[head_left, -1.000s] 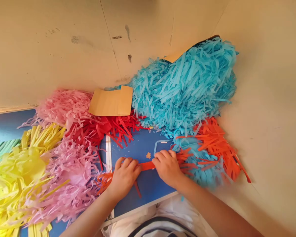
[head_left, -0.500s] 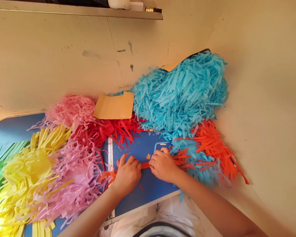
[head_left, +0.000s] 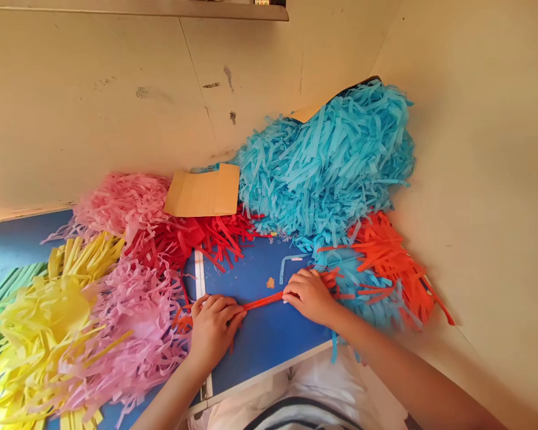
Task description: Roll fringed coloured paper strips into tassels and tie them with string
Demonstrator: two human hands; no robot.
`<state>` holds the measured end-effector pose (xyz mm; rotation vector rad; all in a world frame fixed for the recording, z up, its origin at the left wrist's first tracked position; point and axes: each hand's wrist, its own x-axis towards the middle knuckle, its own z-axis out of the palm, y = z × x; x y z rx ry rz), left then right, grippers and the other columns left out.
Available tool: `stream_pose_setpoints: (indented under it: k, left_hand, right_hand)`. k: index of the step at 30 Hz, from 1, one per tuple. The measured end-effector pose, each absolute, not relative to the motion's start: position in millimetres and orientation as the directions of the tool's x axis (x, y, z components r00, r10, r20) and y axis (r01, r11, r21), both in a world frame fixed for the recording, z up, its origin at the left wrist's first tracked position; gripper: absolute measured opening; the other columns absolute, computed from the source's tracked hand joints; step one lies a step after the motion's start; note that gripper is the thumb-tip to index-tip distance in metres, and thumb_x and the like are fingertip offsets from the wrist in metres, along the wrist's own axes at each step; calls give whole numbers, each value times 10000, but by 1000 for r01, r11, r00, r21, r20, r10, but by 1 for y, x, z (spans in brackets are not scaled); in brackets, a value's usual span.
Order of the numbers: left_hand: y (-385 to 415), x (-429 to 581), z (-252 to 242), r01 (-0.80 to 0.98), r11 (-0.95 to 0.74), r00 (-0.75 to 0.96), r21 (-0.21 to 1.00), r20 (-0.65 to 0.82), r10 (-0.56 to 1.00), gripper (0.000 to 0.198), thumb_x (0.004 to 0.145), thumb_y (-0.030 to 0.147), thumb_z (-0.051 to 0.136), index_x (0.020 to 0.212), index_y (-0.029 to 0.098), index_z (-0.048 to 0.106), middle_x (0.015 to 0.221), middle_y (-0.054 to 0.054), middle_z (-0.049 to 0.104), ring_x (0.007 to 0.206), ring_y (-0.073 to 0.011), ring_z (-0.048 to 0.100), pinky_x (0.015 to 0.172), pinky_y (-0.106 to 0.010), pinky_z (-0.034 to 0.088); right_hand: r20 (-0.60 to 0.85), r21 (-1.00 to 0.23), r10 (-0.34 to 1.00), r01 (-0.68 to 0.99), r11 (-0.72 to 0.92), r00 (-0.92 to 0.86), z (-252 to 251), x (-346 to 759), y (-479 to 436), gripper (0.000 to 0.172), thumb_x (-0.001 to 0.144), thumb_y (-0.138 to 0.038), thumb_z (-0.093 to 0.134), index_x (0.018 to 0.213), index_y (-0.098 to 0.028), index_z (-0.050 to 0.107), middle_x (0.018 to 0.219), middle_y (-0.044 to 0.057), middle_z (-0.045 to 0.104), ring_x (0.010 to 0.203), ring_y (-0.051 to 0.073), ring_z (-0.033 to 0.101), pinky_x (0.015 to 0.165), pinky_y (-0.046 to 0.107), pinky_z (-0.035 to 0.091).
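Observation:
A twisted strand of orange paper fringe [head_left: 265,300] stretches between my two hands, low over the blue table. My left hand [head_left: 215,325] is closed on its left part, with loose orange strips poking out past the knuckles. On the other side my right hand [head_left: 308,295] pinches the strand, and frayed orange ends spread out behind it. Light blue strips [head_left: 363,298] lie just right of that hand. A bent blue strip [head_left: 283,267] and a small brown scrap [head_left: 270,282] rest on the table beyond the strand.
A large heap of light blue fringe [head_left: 332,161] leans against the wall. More fringe lies around: orange [head_left: 392,257], red [head_left: 170,242], pink [head_left: 121,203], lilac [head_left: 138,322], yellow [head_left: 45,316] and green [head_left: 9,304]. A folded tan paper [head_left: 204,191] sits on the pile; a shelf [head_left: 161,9] is above.
My hands have moved apart, the left one leftward and slightly nearer to me, the right one slightly rightward. More of the orange strand shows between them. The view has tilted down a little.

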<state>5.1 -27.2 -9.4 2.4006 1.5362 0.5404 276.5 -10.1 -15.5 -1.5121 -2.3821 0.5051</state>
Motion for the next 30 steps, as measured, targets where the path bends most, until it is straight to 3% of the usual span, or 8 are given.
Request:
stream_pose_setpoints:
  k: [12, 18, 20, 23, 26, 30]
  left_hand:
    - [-27, 12, -11, 867, -275, 259, 417, 94, 961, 192, 874, 326, 614, 735, 239, 715, 887, -40, 709, 934, -262, 577, 935, -486, 337]
    - [-22, 17, -3, 906, -328, 317, 266, 83, 945, 152, 886, 306, 619, 780, 227, 693, 873, -47, 699, 909, -264, 587, 919, -488, 352]
    - [-23, 19, 0, 877, -442, 425, 188, 126, 896, 110, 904, 233, 600, 920, 261, 705, 937, -42, 703, 965, -268, 583, 974, -503, 327]
    - [-26, 21, 1, 788, -607, 591, 106, 152, 793, 240, 918, 149, 567, 1024, 316, 702, 959, -21, 708, 1034, -274, 564, 1035, -527, 277]
    - [-26, 24, 1, 766, -634, 617, 105, 157, 771, 245, 931, 147, 542, 1033, 296, 708, 941, -27, 710, 1026, -273, 561, 1032, -537, 286]
    - [-22, 30, 2, 756, -634, 614, 163, 159, 773, 208, 899, 148, 552, 940, 257, 725, 887, -38, 710, 1043, -272, 563, 1054, -552, 278]
  right_hand:
    - [-26, -455, 940, 841, 292, -341, -12, 266, -5, 183, 816, -158, 695, 657, -191, 612, 708, -31, 592, 773, 154, 483, 734, 312, 260]
    - [-96, -317, 954, 917, 241, -284, -1, 260, 0, 157, 808, -218, 703, 693, -193, 598, 757, -2, 624, 809, 190, 510, 715, 336, 255]
    - [-24, -236, 929, 905, 354, -370, 5, 257, -2, 62, 825, -195, 689, 800, -195, 631, 880, 33, 660, 902, 224, 522, 751, 364, 272]
    - [85, -165, 779, 763, 626, -621, 8, 249, -9, 61, 883, -152, 618, 861, -194, 656, 1046, 59, 673, 1027, 242, 508, 843, 421, 282]
    - [157, -158, 700, 682, 714, -697, -1, 241, -13, 148, 946, -174, 556, 844, -188, 661, 962, 53, 688, 1047, 228, 510, 885, 437, 283]
    - [184, -61, 656, 657, 751, -732, -13, 236, -9, 239, 948, -87, 511, 788, -183, 660, 804, 48, 667, 931, 214, 522, 896, 427, 297]
